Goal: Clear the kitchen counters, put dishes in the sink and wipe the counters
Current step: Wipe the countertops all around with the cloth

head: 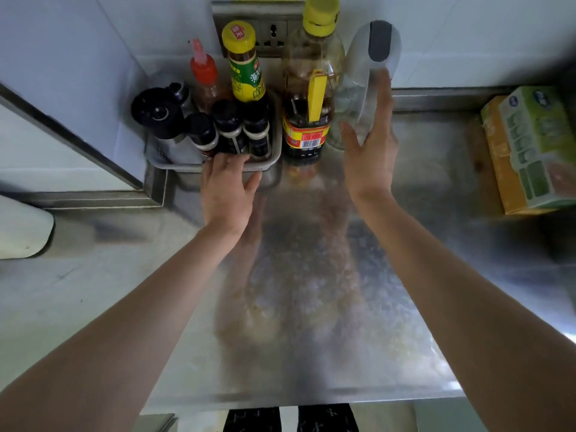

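Observation:
My left hand rests on the front rim of a grey plastic basket at the back of the steel counter, fingers curled over the edge. The basket holds several dark spice jars, a yellow-capped sauce bottle and a red-capped bottle. My right hand is spread around a clear pitcher with a grey lid strip, thumb on its left side, fingers up its right side. A large oil bottle with a yellow handle stands between basket and pitcher.
A green and yellow carton box lies at the counter's right. A wall socket sits behind the bottles. A white object lies at the left on a lower ledge. The counter surface shows smeared, greasy marks in front of me.

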Available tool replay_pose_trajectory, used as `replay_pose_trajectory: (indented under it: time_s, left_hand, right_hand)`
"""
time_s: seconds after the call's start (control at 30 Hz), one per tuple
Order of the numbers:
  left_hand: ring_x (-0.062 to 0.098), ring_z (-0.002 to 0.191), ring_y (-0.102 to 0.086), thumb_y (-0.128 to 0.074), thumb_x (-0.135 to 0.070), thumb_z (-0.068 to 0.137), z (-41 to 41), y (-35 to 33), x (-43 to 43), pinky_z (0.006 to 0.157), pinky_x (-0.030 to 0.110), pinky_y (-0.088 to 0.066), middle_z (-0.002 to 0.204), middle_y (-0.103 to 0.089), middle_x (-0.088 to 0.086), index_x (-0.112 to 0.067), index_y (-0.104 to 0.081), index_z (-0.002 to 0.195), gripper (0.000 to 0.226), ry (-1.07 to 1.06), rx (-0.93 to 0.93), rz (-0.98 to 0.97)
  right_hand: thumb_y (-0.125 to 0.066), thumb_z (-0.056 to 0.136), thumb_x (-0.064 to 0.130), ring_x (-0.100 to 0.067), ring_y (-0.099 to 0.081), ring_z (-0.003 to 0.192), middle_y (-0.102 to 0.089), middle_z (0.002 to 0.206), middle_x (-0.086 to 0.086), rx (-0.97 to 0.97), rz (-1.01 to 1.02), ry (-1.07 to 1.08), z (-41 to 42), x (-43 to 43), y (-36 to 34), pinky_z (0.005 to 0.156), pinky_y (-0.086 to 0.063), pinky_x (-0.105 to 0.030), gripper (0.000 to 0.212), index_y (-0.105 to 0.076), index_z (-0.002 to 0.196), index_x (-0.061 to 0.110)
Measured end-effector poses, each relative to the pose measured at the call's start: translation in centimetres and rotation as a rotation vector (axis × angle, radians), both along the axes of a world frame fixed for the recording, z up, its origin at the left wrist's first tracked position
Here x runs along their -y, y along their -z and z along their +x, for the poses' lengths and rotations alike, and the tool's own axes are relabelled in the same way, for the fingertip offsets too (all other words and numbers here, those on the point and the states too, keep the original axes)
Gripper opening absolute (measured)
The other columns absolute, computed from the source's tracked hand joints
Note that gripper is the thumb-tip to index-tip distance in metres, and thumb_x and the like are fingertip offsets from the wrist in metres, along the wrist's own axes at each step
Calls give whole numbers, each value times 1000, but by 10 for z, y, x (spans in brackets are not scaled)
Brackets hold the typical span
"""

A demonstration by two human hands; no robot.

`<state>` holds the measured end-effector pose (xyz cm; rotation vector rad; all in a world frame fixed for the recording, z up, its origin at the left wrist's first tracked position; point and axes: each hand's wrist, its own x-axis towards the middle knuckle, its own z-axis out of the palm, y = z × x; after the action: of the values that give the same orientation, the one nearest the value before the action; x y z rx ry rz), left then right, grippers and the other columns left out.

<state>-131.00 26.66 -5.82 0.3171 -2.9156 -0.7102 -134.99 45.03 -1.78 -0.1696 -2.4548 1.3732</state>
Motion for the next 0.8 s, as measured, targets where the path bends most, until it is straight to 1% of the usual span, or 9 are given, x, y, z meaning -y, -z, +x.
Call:
replay_pose_trajectory:
  time_s: [0.1, 0.17, 0.2, 0.23, 0.3, 0.4, 0.53, 0.73, 0.8]
  left_hand:
    - [30, 118, -45, -58, -30, 89, 19, -8, 6, 101, 40, -34, 125, -53, 10, -14, -49, 129, 44, 88, -49, -45]
    - [31, 114, -49, -60, -29, 88, 40, -13, 8, 97, 40, -37, 122, -55, 11, -12, -52, 125, 42, 167, -30, 16]
    - [31, 112, -50, -61, -29, 88, 53, -14, 6, 94, 38, -37, 119, -57, 12, -11, -55, 122, 39, 227, 12, 68]
    - [31, 109, -52, -62, -28, 87, 68, -16, 3, 92, 36, -38, 116, -58, 12, -10, -57, 119, 37, 303, 57, 113]
    - [28, 105, -55, -64, -26, 86, 100, -19, -6, 88, 32, -39, 111, -60, 10, -11, -62, 113, 31, 463, 113, 166]
    - [23, 102, -58, -64, -24, 86, 153, -21, -25, 85, 28, -40, 107, -61, 5, -11, -64, 107, 25, 625, 190, 232]
    - [22, 99, -59, -64, -26, 84, 225, -20, -70, 85, 34, -46, 101, -64, 2, -14, -65, 102, 22, 759, 348, 317]
    - [8, 101, -58, -62, -29, 87, 333, -26, -147, 88, 22, -43, 106, -64, -9, -22, -63, 104, 18, 1062, 699, 373]
    - [5, 101, -58, -62, -28, 88, 358, -32, -177, 86, 15, -41, 106, -63, -9, -22, -62, 103, 17, 1159, 742, 380]
  right_hand:
    - [-57, 90, 19, -17, -39, 131, -27, 152, -2, 111, 1, 25, 30, -7, -4, 86, -42, -23, 71, -17, 148, 32]
    - [-59, 90, 20, -19, -39, 129, -35, 146, -6, 203, 31, 41, 67, -11, 5, 90, -31, -15, 62, -30, 144, 25]
    - [-60, 89, 18, -23, -43, 126, -43, 140, -7, 245, 45, 48, 90, -13, 12, 93, -31, -16, 54, -39, 139, 19]
    - [-60, 88, 17, -28, -48, 119, -51, 132, -9, 282, 45, 56, 115, -14, 16, 96, -35, -24, 47, -46, 133, 14]
    - [-62, 87, 17, -30, -53, 112, -59, 120, -8, 335, 49, 89, 167, -18, 20, 95, -40, -33, 39, -54, 124, 12]
    - [-61, 89, 17, -23, -48, 117, -60, 121, -4, 439, 47, 163, 257, -26, 13, 89, -32, -21, 37, -55, 125, 13]
    - [-64, 88, 16, -20, -52, 115, -61, 120, -2, 486, -37, 461, 381, -41, 8, 92, -35, -20, 34, -57, 121, 13]
    - [-66, 87, 19, -15, -57, 107, -61, 113, 4, 525, -210, 926, 547, -57, 10, 86, -41, -23, 29, -59, 115, 16]
    - [-66, 87, 19, -12, -57, 106, -62, 112, 5, 503, -262, 1062, 586, -63, 7, 87, -41, -22, 28, -59, 114, 17]
